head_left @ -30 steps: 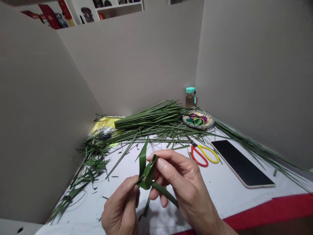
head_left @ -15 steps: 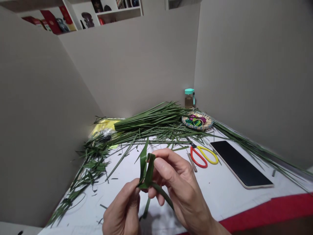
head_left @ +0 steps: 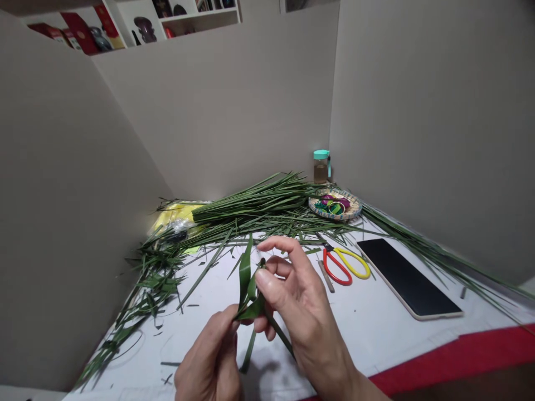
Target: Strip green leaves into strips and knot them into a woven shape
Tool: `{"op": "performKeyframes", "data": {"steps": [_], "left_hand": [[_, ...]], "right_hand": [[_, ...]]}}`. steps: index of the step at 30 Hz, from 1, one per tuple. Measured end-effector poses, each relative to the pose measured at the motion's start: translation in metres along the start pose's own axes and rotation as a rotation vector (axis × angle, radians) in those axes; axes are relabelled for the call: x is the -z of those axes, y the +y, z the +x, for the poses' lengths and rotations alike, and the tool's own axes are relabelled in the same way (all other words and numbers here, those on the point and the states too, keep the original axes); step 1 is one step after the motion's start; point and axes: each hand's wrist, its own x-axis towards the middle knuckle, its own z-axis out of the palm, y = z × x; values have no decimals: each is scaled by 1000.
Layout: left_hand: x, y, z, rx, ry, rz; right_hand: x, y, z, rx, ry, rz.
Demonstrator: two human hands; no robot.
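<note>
Table [head_left: 376, 345]: Lay white and wide under everything, with many green bits on top.
Walls [head_left: 209, 111]: Stood gray around three sides.
Long green leaves [head_left: 251, 206]: Lay in a big bunch at the far side.
Black tablet [head_left: 407, 277]: Sat flat on the right.
Scissors [head_left: 334, 273]: Lay near the tablet, with red and yellow handles.
Round woven tray [head_left: 336, 219]: Sat far back, with colored bits inside.
Left hand [head_left: 209, 356]: Came in low and held the lower bend.
Right hand [head_left: 301, 301]: Stayed just right of the strip and a bit higher.
Leaf strip [head_left: 246, 273]: Hung between both hands, long way up and down, one end up, one end down and right.
Left fingers [head_left: 228, 328]: Pinched the strip tight.
Right fingers [head_left: 284, 248]: Spread up, while the thumb pressed the fold.
</note>
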Motion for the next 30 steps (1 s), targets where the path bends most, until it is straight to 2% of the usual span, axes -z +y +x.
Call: {"op": "performKeyframes", "data": {"steps": [4,8,12,17,21,24,27,30], "left_hand": [[0,-5,0,73,65,-23],[6,-12,-2,130,63,-77],[8,-4,-3,176,62,-54],[7,9,-2,86,38,49],[3,12,-4,79,173,118],[2,12,-6,49,188,168],[4,12,-6,79,208,181],[7,13,-5,128,160,147]], "right_hand": [[2,-4,1,-62,-46,-7],[1,-5,0,-156,-96,21],[-1,-3,-4,-182,-158,-26],[0,-4,-15,-235,-174,-104],[1,-5,-26,-339,-134,-76],[-1,-3,-31,-366,-118,-158],[-3,-1,-30,-281,-153,-303],[0,1,-26,49,-225,-568]]}}
